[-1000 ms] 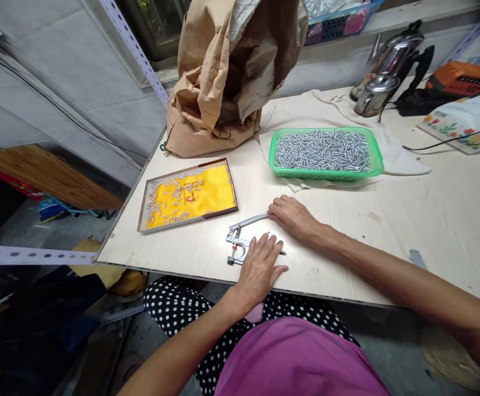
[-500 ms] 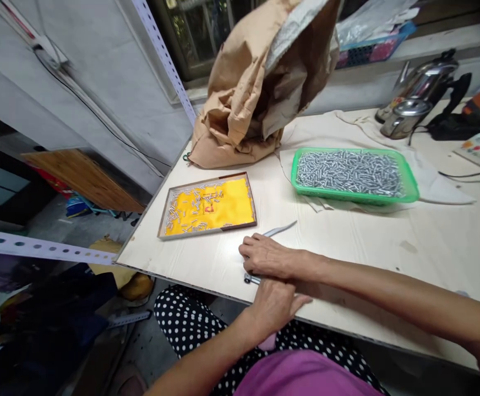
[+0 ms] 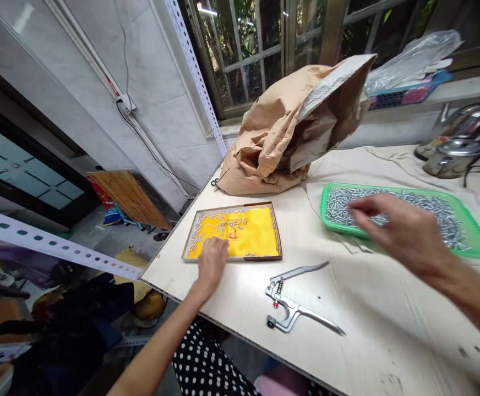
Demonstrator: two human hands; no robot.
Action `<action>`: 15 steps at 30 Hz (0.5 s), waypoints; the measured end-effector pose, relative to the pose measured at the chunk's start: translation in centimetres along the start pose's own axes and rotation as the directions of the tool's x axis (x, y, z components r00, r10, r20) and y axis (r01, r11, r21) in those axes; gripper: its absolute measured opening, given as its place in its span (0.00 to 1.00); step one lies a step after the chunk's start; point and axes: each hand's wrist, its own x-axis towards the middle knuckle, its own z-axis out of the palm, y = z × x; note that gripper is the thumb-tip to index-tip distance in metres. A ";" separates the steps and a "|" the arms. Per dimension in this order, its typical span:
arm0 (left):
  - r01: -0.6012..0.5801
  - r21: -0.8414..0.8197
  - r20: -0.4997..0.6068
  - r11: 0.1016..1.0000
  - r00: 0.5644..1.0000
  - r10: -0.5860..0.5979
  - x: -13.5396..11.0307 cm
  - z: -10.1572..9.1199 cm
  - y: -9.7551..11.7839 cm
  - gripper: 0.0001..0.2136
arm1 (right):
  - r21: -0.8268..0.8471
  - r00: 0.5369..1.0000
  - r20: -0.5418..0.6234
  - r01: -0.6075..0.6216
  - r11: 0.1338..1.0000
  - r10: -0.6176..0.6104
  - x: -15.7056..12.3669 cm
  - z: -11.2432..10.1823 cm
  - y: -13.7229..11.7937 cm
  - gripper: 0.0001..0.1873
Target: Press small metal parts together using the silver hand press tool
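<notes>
My left hand point(image 3: 212, 263) reaches over the near edge of a shallow brown tray point(image 3: 277, 234) with a yellow lining and several small metal pieces; its fingers curl down onto the lining. My right hand point(image 3: 401, 231) hovers blurred over the near rim of a green plastic basket point(image 3: 477, 248) heaped with silver metal pieces, fingers bent as if pinching. Metal snap pliers point(image 3: 292, 305) lie free on the pale table point(image 3: 372, 319) between my arms.
A crumpled brown paper sack point(image 3: 289, 132) stands behind the tray. A white cloth point(image 3: 392, 159) lies under the basket. A steel kettle point(image 3: 458, 146) sits at the far right. The table's left edge drops to a cluttered floor.
Both hands have left the pliers, which now lie alone. My left hand went forward-left to the yellow tray, my right hand went forward-right to the green basket. The camera tilted up.
</notes>
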 end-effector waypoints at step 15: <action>0.224 -0.232 0.223 0.947 0.959 -0.173 5.1 1.7 -6.4 0.05 | 0.203 0.968 0.238 -0.124 0.971 0.073 -3.4 2.0 -2.6 0.09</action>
